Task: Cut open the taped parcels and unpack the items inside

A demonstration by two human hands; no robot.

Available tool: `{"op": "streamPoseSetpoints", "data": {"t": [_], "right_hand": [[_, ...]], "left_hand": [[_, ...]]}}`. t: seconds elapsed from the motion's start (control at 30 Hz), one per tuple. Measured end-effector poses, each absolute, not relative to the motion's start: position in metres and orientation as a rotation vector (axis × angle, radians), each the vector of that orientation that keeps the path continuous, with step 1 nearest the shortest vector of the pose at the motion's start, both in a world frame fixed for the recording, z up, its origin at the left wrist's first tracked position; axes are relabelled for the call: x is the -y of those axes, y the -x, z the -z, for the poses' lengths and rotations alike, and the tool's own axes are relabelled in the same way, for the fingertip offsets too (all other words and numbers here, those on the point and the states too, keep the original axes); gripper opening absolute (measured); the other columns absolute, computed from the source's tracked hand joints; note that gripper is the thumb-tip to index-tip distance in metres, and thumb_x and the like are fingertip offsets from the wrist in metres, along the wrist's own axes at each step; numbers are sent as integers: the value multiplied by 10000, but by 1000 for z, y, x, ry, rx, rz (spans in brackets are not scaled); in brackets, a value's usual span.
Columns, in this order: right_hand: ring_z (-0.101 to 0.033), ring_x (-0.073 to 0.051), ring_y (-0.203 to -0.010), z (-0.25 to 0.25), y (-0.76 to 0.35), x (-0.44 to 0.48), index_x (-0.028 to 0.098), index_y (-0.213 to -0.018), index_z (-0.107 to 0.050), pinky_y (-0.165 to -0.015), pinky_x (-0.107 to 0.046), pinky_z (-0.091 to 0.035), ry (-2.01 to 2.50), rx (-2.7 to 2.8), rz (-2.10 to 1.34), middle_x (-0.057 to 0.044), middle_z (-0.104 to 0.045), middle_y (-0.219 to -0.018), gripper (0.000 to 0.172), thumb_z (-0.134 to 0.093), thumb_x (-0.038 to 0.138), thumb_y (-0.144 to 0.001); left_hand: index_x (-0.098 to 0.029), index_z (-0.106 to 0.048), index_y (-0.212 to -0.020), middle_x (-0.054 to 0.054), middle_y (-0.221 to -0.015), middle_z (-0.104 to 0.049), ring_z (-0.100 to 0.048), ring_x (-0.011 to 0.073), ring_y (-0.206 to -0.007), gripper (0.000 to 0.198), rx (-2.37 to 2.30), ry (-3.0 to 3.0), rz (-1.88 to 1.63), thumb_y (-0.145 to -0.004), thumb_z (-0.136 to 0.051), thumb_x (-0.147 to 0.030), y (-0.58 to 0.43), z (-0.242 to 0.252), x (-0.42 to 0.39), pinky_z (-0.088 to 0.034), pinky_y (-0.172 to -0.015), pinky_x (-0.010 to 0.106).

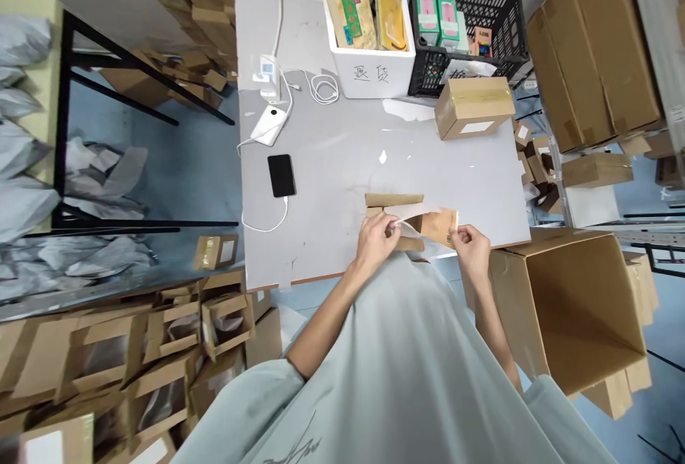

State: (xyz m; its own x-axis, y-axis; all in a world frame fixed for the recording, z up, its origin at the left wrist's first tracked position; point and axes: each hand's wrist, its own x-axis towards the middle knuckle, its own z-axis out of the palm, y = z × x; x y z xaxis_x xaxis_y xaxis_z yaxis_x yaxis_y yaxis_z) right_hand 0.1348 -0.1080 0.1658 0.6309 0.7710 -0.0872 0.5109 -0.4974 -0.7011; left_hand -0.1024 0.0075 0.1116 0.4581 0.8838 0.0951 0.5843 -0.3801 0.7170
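Note:
At the table's front edge, my left hand (377,239) is closed on a thin white sheet (412,216); whether it is paper or a plastic bag I cannot tell. My right hand (472,244) pinches the right end of a flat orange-brown packet (439,227). The packet's left end meets the white sheet, and I cannot tell if it lies inside or behind it. Beneath both is a small open cardboard box (394,200) with its flaps spread, partly hidden by my left hand and the sheet.
On the table (332,164) lie a black phone (281,175), a white power bank (269,125) and cables. A white bin (372,73), a black crate (468,28) and a closed carton (474,108) stand farther back. A large open carton (583,307) is at right, several open boxes (165,335) at left.

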Motion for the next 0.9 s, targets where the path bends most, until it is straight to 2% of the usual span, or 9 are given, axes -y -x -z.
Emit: {"op": "streamPoseSetpoints", "data": {"t": [0.13,0.23,0.3,0.4,0.53,0.6,0.73,0.8,0.9], "right_hand": [[-573,-192,-612,-184,-137,122,251,-761,-706,-633,-300,-488,2209,833,-418,-2,-642,-642,441,-652,666,-900],[-581,-198,-621,-197,-132,128,254,-770,-725,-647,-312,-502,2212,810,-345,-17,-669,-665,423,-657,648,-908],[-599,-200,-628,-206,-128,131,252,-789,-743,-660,-317,-509,2187,810,-340,-22,-690,-681,400,-684,628,-911],[-623,-202,-628,-212,-124,131,248,-817,-757,-665,-318,-510,2135,834,-439,-22,-711,-695,389,-716,623,-911],[-637,-202,-628,-195,-120,116,246,-835,-757,-649,-303,-490,2125,994,-643,-17,-735,-706,386,-697,609,-952],[-705,-212,-704,-179,-115,100,243,-861,-772,-697,-294,-507,2187,1147,-695,-35,-805,-796,320,-692,522,-996],[-830,-250,-991,-146,-98,57,248,-973,-825,-822,-281,-528,2388,1480,-766,-68,-894,-1027,195,-686,347,-1069],[-840,-266,-1095,-132,-87,35,253,-1057,-845,-864,-283,-534,2473,1611,-819,-82,-901,-1098,199,-670,335,-1103],[-831,-287,-1190,-118,-73,11,229,-1164,-856,-904,-301,-551,2539,1803,-868,-141,-890,-1213,270,-614,350,-1153]], "left_hand": [[-254,-770,-1142,56,-1047,-779,-728,247,-979,221,-1248,-2080,-600,-1072,-563,-219,110,-116,-22,-539,-988,385],[-225,-814,-1133,132,-1117,-787,-744,316,-1070,262,-1236,-2305,-255,-1032,-584,-151,101,-100,-34,-502,-1043,459],[-190,-836,-1051,180,-1127,-788,-747,341,-1058,265,-1199,-2374,-51,-997,-595,-94,89,-85,-38,-483,-1044,488],[-162,-839,-932,199,-1048,-785,-749,346,-1024,292,-1172,-2366,26,-957,-585,-22,73,-66,-37,-472,-1032,491],[-174,-860,-995,191,-1079,-791,-752,352,-1057,290,-1155,-2351,22,-970,-600,-50,73,-56,-32,-488,-1010,481],[-188,-871,-1065,185,-1120,-796,-758,350,-1076,297,-1144,-2346,9,-995,-601,-86,81,-58,-29,-498,-1008,476],[-211,-862,-1239,170,-1178,-812,-768,355,-1149,327,-1134,-2342,-15,-1020,-629,-145,101,-65,-22,-514,-1047,477],[-220,-837,-1329,159,-1203,-821,-774,352,-1165,369,-1164,-2311,-65,-1029,-631,-159,111,-70,-17,-524,-1057,479],[-228,-830,-1329,136,-1190,-837,-786,334,-1150,362,-1262,-2200,-208,-1049,-607,-174,128,-76,-9,-542,-1049,468]]}}
